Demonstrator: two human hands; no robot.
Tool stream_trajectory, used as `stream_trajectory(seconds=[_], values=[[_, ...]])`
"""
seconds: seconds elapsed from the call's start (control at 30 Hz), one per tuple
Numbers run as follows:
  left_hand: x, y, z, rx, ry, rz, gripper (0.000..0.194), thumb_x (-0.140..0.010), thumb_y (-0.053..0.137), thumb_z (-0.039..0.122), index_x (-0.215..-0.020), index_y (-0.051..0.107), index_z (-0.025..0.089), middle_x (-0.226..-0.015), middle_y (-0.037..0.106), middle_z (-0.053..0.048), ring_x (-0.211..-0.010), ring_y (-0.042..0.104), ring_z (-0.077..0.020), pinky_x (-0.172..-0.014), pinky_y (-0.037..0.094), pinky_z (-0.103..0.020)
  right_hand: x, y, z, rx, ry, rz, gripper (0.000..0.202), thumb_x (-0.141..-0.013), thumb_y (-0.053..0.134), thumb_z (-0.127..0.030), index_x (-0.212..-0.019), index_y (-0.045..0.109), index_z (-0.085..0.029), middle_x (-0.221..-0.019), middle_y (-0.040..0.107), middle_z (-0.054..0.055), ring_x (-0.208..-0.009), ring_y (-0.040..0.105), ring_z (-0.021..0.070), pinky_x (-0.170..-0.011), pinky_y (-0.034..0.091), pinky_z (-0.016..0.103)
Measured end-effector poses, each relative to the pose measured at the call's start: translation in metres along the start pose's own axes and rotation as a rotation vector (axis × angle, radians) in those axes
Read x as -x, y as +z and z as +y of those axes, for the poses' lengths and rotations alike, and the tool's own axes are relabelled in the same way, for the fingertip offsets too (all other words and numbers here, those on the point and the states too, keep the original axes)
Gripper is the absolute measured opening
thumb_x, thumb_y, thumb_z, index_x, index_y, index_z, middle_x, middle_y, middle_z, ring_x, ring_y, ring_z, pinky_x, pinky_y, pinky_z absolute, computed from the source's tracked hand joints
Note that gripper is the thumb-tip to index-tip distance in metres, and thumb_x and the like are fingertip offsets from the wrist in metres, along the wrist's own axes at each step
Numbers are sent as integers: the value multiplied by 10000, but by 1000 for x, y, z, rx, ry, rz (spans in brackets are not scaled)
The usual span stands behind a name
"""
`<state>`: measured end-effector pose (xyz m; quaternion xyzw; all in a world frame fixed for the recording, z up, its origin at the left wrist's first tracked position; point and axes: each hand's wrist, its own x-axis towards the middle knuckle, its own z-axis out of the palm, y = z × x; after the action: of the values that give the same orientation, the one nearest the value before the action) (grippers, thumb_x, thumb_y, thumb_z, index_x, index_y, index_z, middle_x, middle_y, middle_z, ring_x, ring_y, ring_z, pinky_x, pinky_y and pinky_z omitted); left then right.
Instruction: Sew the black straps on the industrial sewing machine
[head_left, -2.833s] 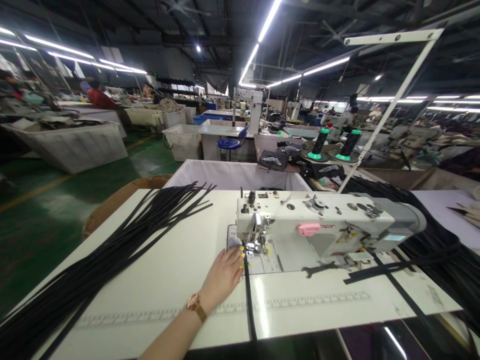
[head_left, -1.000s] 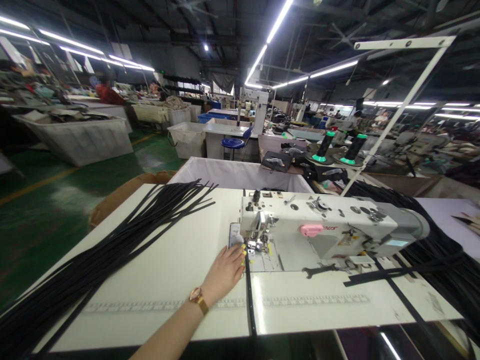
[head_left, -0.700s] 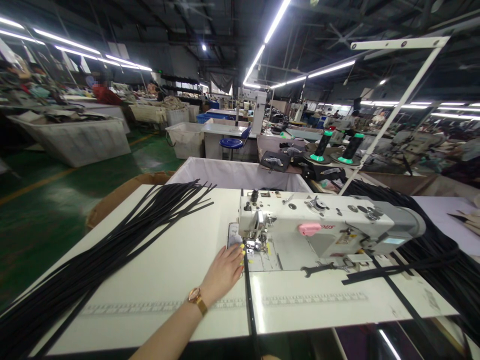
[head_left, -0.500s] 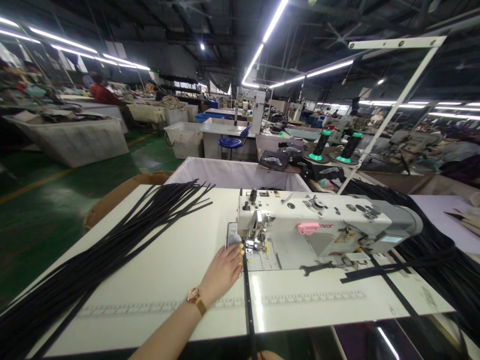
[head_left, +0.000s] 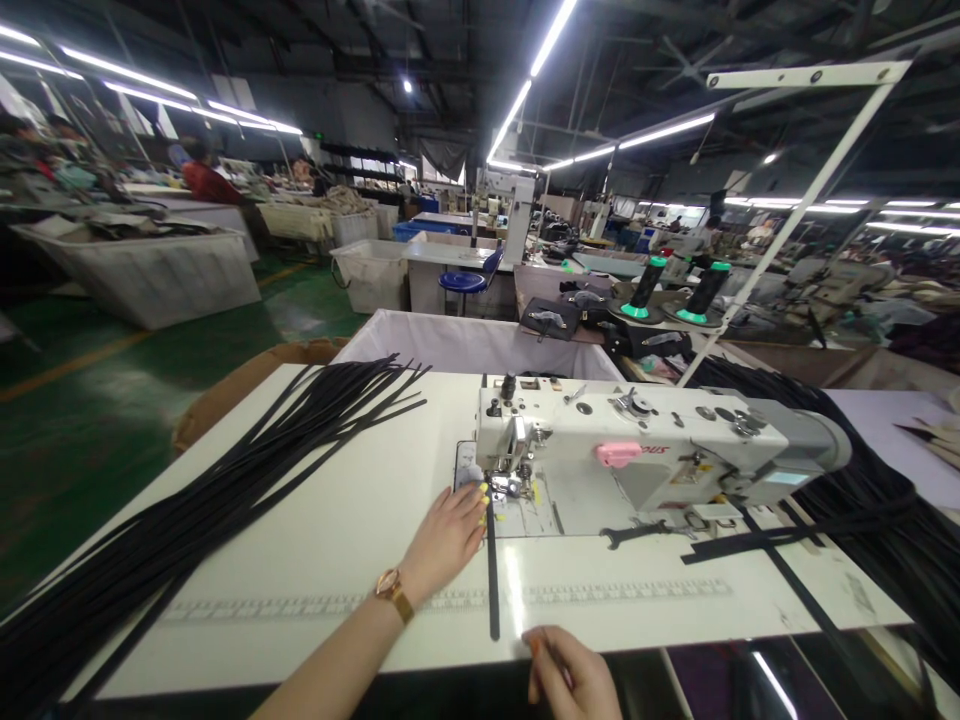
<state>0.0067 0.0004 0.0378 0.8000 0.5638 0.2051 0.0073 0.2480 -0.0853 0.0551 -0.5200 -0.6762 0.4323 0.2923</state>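
Observation:
A narrow black strap [head_left: 493, 580] runs from under the sewing machine's [head_left: 514, 480] needle area toward the front edge of the table, its near end lying on the tabletop. My left hand [head_left: 446, 530] lies flat with fingers stretched toward the presser foot, fingertips against the strap's left edge; yellow shows on the fingertips. At the table's front edge, my right hand [head_left: 576, 672] is loosely curled with fingers apart, just right of the strap's end and not touching it. Something orange shows at one of its fingertips. Nothing is visible in that hand.
A thick bundle of black straps [head_left: 225, 500] covers the table's left side; more straps [head_left: 862, 500] lie at the right. A wrench [head_left: 637, 532] rests before the machine. A ruler scale [head_left: 600, 592] runs across the tabletop. Behind stand a white bin [head_left: 450, 345] and two thread cones [head_left: 705, 292].
My right hand has let go of the strap's near end and come up into view, to the right. The strap's end now lies on the table. My left hand has barely moved.

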Motion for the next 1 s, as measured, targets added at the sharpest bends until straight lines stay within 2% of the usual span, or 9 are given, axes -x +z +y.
stream_trajectory(seconds=[0.1, 0.2, 0.37, 1.0], values=[[0, -1, 0, 8, 6, 14, 387, -973, 443, 274, -1342, 541, 211, -1422, 545, -64, -1343, 450, -271, -1123, 346, -535, -24, -28, 0, 214, -104, 119, 302, -921, 468, -382, -939, 705, -197, -821, 762, 65, -724, 697, 193, -674, 515, 248], [0, -1, 1, 10, 4, 22, 387, -975, 441, 276, -1343, 542, 215, -1422, 545, -63, -1342, 453, -270, -1121, 350, -535, -46, -37, 8, 425, -152, 189, 304, -903, 451, -321, -1012, 708, -202, -987, 775, 88, -853, 730, 230, -742, 545, 290], [0, -2, 1, 7, -8, 5, 387, -977, 437, 280, -1341, 542, 206, -1428, 540, -57, -1347, 444, -270, -1125, 345, -534, -58, -26, 20, 644, -161, 180, 305, -921, 414, -278, -1027, 692, -213, -961, 774, 66, -796, 730, 241, -673, 537, 310], [-3, -6, 3, 16, -22, -12, 360, -965, 452, 261, -1310, 546, 214, -1432, 533, -54, -1347, 438, -263, -1124, 339, -508, -55, -27, 18, 688, -172, 146, 276, -902, 449, -234, -1047, 682, -215, -957, 771, 42, -775, 726, 219, -635, 496, 270]])
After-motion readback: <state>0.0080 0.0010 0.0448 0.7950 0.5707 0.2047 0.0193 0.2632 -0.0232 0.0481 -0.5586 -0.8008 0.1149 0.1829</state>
